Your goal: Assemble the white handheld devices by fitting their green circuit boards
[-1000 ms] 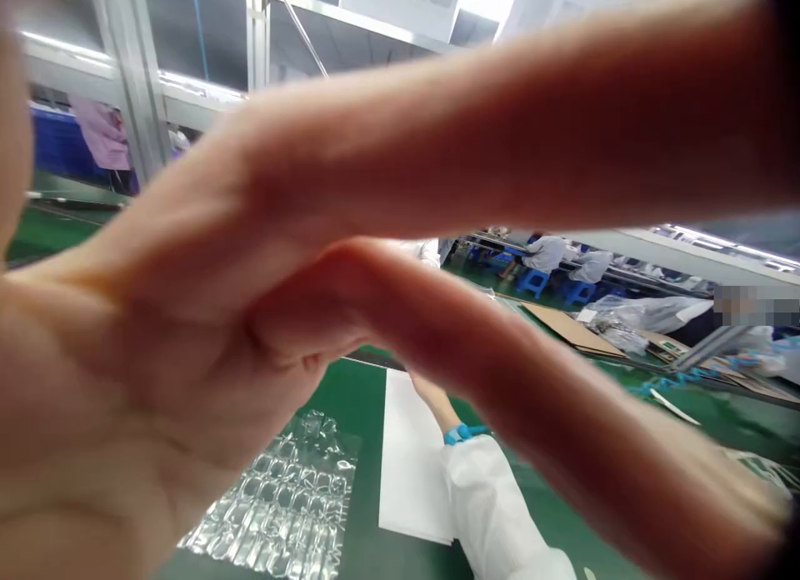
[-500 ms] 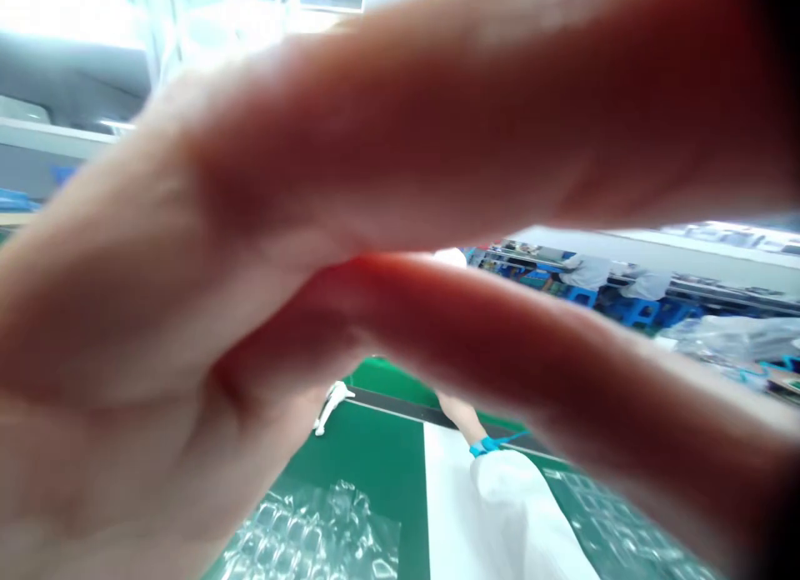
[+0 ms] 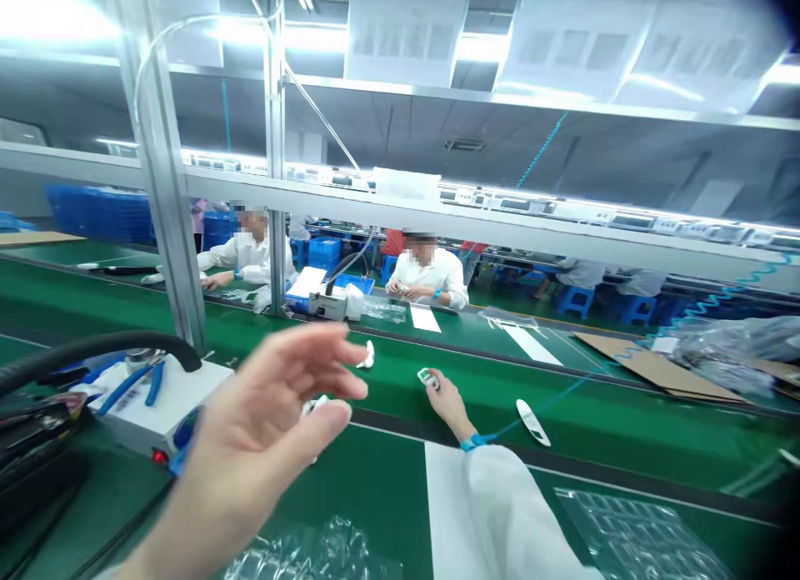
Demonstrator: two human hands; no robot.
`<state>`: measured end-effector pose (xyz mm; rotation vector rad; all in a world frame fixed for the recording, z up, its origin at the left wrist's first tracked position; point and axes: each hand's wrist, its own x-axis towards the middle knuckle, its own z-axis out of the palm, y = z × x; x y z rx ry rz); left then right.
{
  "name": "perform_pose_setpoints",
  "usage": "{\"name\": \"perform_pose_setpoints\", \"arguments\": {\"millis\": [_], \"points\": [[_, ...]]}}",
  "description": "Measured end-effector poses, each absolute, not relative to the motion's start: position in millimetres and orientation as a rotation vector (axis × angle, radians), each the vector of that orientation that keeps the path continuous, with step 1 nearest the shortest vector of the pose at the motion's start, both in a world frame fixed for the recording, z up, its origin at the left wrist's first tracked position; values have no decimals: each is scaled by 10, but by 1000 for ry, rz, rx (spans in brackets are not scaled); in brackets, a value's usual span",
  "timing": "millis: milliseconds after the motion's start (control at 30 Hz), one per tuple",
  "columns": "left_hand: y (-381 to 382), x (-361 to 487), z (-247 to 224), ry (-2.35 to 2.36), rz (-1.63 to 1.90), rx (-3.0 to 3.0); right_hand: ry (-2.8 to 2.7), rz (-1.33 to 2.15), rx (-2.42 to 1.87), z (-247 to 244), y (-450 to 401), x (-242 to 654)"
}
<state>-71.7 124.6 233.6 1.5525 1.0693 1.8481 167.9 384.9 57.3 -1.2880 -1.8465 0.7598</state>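
My left hand [image 3: 275, 422] is raised close to the camera, its fingers curved and apart from the thumb, with nothing between them. Partly hidden behind it lies a white part [image 3: 318, 403], seen just past the fingers. Farther forward, over the green belt [image 3: 400, 397], my right hand [image 3: 447, 401] grips a small white plastic part with an opening [image 3: 427, 378]. A blue wrist strap [image 3: 475, 442] circles that wrist. Another white part [image 3: 370, 355] rests on the belt to its left, and a long white shell [image 3: 532, 422] to its right.
Clear plastic trays [image 3: 643, 530] lie on the near bench, with a white sheet [image 3: 447, 513] under my right sleeve. At left stand a metal post [image 3: 166, 172] and a white box [image 3: 150, 405] with blue-handled pliers [image 3: 128, 388]. Co-workers sit across the belt.
My left hand has moved away from the camera, which it largely covered, and down to the left. My right hand, previously mostly hidden, now shows with a white part.
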Motion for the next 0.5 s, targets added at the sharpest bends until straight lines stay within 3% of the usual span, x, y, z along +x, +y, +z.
{"name": "perform_pose_setpoints", "arguments": {"millis": [133,200,333,500], "points": [[1518,-600,1603,1422,1168,1520,-2006,934,-1116,662,3298,1760],[1557,-570,1212,1461,1046,1506,-2096,1108,-939,759,2869,1756],[1397,-380,676,1153,863,1311,-2127,1437,-625,940,2087,1682],[1010,-171,374,1055,990,1003,-1999,1211,-764,899,1630,1534]]}}
